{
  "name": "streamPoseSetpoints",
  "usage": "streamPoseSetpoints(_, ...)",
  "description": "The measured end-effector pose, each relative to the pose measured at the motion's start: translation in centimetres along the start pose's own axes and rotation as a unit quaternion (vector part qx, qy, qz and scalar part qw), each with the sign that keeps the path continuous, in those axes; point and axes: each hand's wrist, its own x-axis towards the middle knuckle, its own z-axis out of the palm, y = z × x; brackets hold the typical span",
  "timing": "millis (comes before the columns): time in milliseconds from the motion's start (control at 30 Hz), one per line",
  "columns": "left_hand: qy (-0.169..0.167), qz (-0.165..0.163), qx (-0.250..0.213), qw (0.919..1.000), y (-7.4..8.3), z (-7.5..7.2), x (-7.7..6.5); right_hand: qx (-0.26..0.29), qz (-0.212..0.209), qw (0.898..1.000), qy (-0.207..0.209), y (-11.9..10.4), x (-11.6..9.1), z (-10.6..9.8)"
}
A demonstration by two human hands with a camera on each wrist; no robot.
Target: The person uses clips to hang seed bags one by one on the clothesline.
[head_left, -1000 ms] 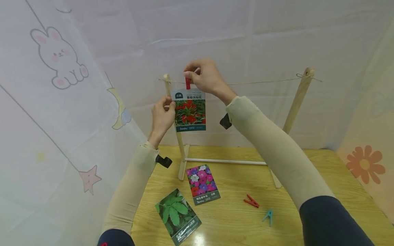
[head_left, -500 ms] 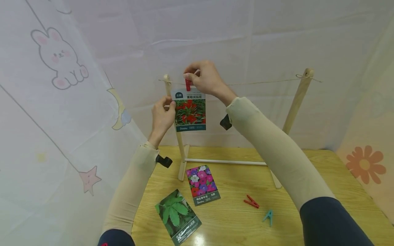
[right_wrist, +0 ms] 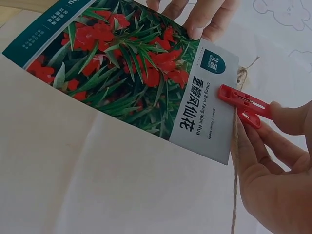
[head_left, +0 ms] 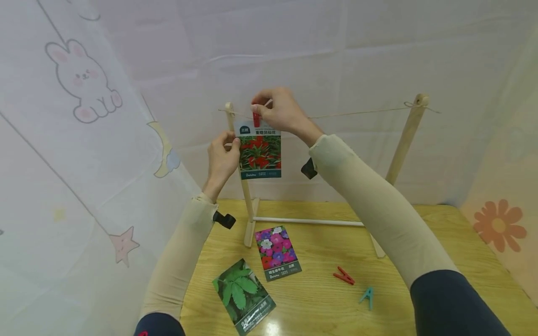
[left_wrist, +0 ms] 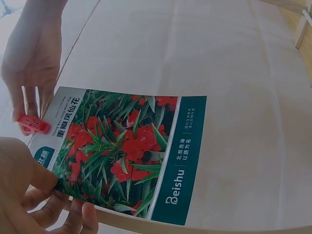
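Compared with one second ago, the right hand point(head_left: 282, 109) and the red plastic clothespin point(head_left: 256, 120) have come a little lower, and the front leg of the clothespin now covers more of the pale top band of a paper packet with red flowers and green leaves point(head_left: 259, 155). This packet stays almost in the same place, upright by the thin beige string point(head_left: 357, 113), with the clothespin at its twelve o'clock edge. The right hand pinches the clothespin between bent thumb and fingers; the left hand point(head_left: 224, 155) pinches the packet's edge at ten o'clock, also with curled fingers. On the packet one reads "Chong Ban Feng Xian Hua", "重瓣凤仙花" and "Beishu". Below it, at six o'clock, a packet with pink, purple and white flowers point(head_left: 278, 252) lies on the yellowish wooden table point(head_left: 311, 298) and also carries "Beishu".
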Motion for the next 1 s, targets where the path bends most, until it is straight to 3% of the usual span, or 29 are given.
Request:
streamPoseSetpoints(533,-0.011,0.001,-0.003,0.9999,0.0,0.8,0.2,0.005,0.024,1.000,-0.014,0.9,-0.4,-1.1)
streamPoseSetpoints(1000,0.003,0.014,-0.002,0.9999,-0.9,0.2,0.1,0.008,0.022,1.000,-0.014,0.6,-0.5,-1.1)
